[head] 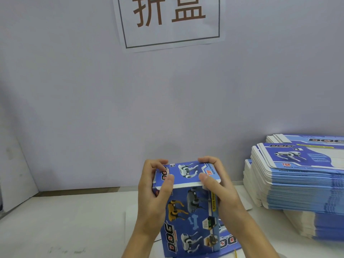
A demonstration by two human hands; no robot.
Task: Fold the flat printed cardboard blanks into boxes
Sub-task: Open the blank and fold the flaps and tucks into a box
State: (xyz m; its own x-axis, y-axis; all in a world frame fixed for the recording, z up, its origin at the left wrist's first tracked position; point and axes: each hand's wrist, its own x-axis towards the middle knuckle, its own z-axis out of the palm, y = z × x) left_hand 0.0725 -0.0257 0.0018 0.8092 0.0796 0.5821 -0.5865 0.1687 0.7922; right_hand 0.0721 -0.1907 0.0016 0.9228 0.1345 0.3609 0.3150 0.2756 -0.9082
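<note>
White tabletop (74, 220) fills the foreground, and on it stands a blue printed box (188, 218) showing robot dogs, upright at centre. Both forearms reach up from the bottom edge to its upper end. The left hand (154, 189) wraps the top left corner, thumb pressing on the top flap (186, 174), fingers curled behind. The right hand (217, 181) grips the top right corner the same way, thumb on the flap. Farther right sit tall stacks of flat blanks (297, 183). Behind, a pale wall carries a paper sign (171, 21) with two large characters.
</note>
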